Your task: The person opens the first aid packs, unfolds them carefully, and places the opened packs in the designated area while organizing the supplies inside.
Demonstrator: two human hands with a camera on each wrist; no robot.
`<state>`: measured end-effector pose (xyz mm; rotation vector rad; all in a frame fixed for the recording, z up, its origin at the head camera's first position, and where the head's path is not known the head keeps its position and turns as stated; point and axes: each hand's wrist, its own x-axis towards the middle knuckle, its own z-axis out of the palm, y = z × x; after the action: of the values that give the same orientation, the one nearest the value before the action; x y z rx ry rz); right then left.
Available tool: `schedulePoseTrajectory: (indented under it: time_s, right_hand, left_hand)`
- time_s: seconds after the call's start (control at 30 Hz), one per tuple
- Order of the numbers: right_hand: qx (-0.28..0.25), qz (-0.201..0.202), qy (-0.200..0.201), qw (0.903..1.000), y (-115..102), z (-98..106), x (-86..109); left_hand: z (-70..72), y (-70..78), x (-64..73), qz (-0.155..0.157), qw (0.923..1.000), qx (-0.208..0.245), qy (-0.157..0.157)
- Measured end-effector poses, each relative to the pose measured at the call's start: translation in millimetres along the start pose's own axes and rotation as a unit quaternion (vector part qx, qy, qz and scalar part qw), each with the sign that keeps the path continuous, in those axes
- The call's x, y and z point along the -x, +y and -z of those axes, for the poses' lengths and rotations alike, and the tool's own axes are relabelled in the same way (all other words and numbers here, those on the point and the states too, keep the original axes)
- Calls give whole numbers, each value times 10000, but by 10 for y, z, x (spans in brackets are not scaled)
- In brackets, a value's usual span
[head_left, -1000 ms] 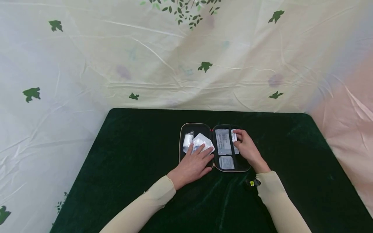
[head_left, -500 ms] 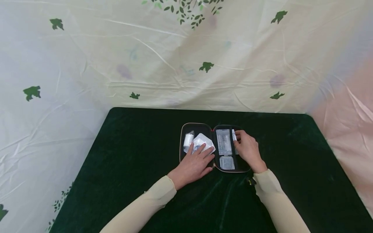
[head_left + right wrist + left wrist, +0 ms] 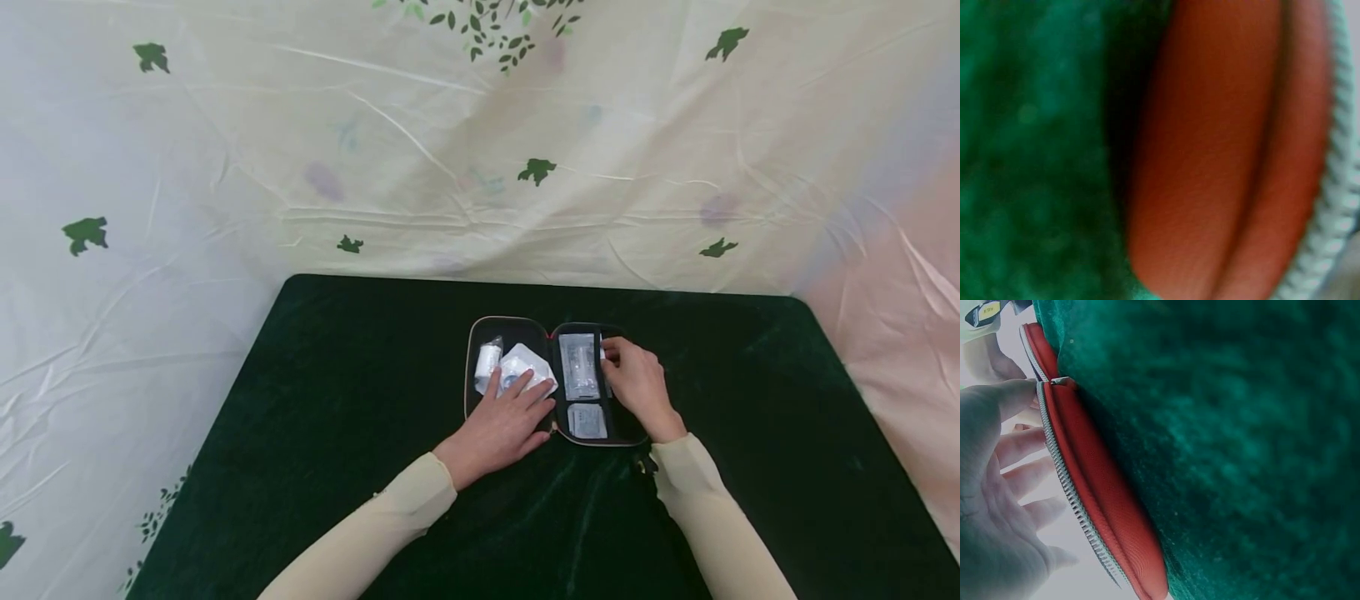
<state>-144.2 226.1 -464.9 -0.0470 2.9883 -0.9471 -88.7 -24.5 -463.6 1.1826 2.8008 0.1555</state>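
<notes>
An unzipped case (image 3: 517, 330), red outside and black inside, lies spread flat on the table. My left hand (image 3: 498, 427) rests with spread, straight fingers on a white packet (image 3: 529, 360) in its left half, beside a wrapped white roll (image 3: 487, 363). Over the right half, my right hand (image 3: 639, 385) has curled fingers and pinches the edge of a narrow white packet (image 3: 602, 353), mostly hidden by the hand and a black strap. A clear-fronted packet (image 3: 578, 367) and a small square packet (image 3: 587, 422) lie left of it. In the left wrist view, my left thumb touches the red case's zip edge (image 3: 1063, 462).
Dark green velvety cloth (image 3: 375, 367) covers the table. A pale curtain (image 3: 420, 167) printed with green leaf shapes hangs behind it and at the sides. The case's red side wall (image 3: 1210, 137) fills much of the right wrist view.
My right hand has shifted slightly left and its fingers have closed in at the narrow packet, which is now more covered. The left hand has stayed in place on the white packet.
</notes>
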Motion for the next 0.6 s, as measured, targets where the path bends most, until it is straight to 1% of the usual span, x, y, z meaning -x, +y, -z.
schedulePoseTrajectory:
  time_s: [0.13, 0.27, 0.33, 0.43, 0.6]
  right_hand:
    - [-17, -26, -42, 10000, -8, 6, 24]
    - [-183, -169, -72, 9997, -13, 4, 57]
    - [-343, -257, -138, 9990, -14, -2, 63]
    - [-602, -353, -206, 9974, -11, -9, 61]
    - [-937, -484, -264, 9941, 1, -27, 55]
  left_hand:
    - [7, 1, 7, -39, 10000, -49, -27]
    - [17, -13, 14, -126, 9998, -155, 36]
    - [27, -31, 22, -129, 9997, -139, 120]
    - [57, -76, 60, -38, 9997, -28, 258]
    - [111, -216, 175, 222, 9971, 129, 712]
